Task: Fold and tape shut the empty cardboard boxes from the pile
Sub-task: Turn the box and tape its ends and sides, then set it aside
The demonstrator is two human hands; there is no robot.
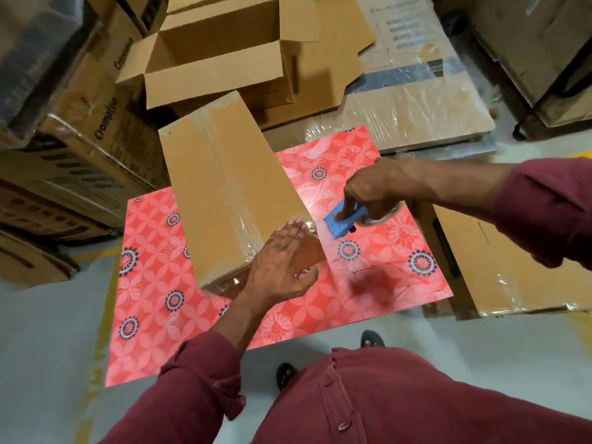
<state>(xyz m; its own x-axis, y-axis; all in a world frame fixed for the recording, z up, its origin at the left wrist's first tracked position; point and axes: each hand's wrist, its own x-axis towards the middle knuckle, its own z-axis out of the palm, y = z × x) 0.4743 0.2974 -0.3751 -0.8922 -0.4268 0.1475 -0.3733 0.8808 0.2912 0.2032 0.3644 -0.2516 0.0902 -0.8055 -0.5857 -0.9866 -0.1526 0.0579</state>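
Note:
A closed brown cardboard box (pixel 221 184) lies on a table with a red flowered cover (pixel 368 283), clear tape running along its top seam and down its near end. My left hand (pixel 282 267) lies flat with straight fingers against the box's near right end, over the tape. My right hand (pixel 374 190) grips a blue tape dispenser (pixel 341 224) just right of that corner, a roll of clear tape partly hidden under the hand.
An open empty box (pixel 217 59) stands behind the table on flattened cardboard (pixel 339 52). Printed cartons (pixel 80 155) are stacked at the left. Wrapped flat cartons (pixel 416 100) lie at the back right, another carton (pixel 499 270) at the right. My feet (pixel 371 339) are below.

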